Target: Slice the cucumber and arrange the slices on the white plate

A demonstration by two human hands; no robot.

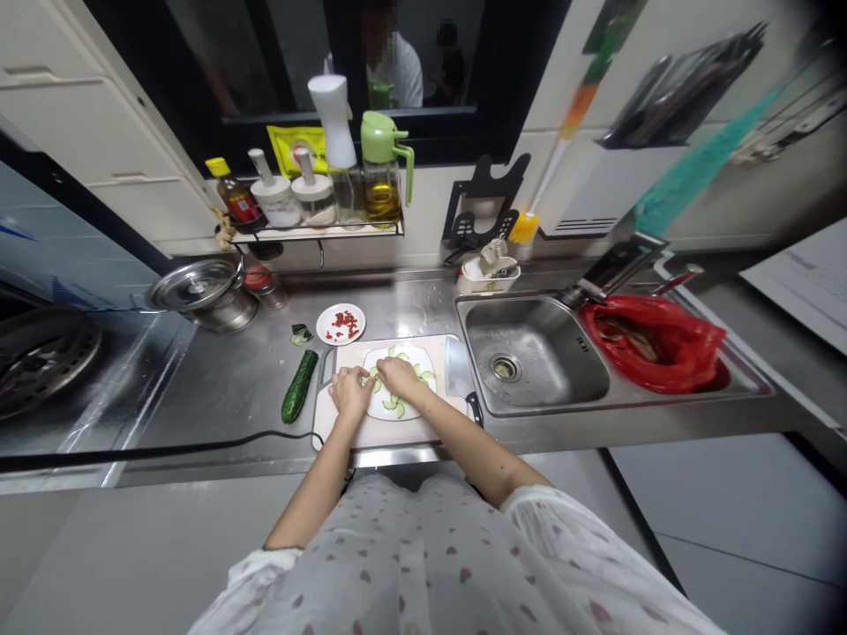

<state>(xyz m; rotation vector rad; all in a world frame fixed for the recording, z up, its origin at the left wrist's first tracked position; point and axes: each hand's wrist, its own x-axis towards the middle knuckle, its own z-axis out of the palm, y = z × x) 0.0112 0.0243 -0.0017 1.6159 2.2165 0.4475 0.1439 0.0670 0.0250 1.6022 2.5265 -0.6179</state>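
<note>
A white square plate (414, 411) lies on the cutting board (331, 422), with thin cucumber slices (395, 405) set out on it in curved groups. Over the plate's left edge, my left hand (350, 389) has its thumb and fingers curled together at a cucumber slice. My right hand (400, 377) reaches over the plate's upper middle, fingers bent downward and close to the left fingertips; what they pinch is hidden. At the board's right side lies a cleaver (458, 369) with a black handle. A whole cucumber (300, 386) rests left of the board.
Behind the board are a small plate (324, 323) of chopped red pieces and some cucumber scraps (301, 334). To the right is the sink (539, 353) with a red plastic bag (655, 339). A lidded pot (225, 309) and a black cable (198, 448) are at left; a condiment shelf (318, 233) hangs above.
</note>
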